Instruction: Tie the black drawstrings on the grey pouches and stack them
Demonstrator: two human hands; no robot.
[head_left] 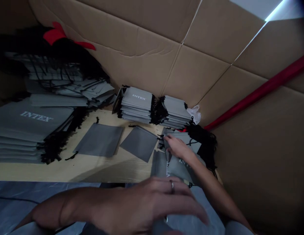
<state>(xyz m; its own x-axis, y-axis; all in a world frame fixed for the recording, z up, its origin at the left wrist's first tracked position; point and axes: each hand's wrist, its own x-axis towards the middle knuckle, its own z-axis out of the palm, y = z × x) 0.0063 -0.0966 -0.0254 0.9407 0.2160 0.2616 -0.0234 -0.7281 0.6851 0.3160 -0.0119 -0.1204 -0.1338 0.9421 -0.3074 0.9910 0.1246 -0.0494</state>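
My right hand [177, 147] reaches forward, its fingers closed on the edge of a grey drawstring pouch [168, 153] at the right of the board. More grey pouches with black cords lie under and around it, one with partly hidden white lettering [183, 162]. Close to the camera is my left hand [152, 204], a ring on one finger. Its fingers stretch to the right, slightly blurred, and hold nothing that I can see; grey material shows below them. Two grey pouches, a left one [100, 139] and a right one [139, 143], lie flat on the pale board [93, 171].
At the back stand two pouch stacks, one marked INTEX [137, 104] and another [176, 112] beside it. A large pile [46, 120] fills the left side. Cardboard walls [142, 36] enclose the board, and a red bar [259, 94] slants along the right.
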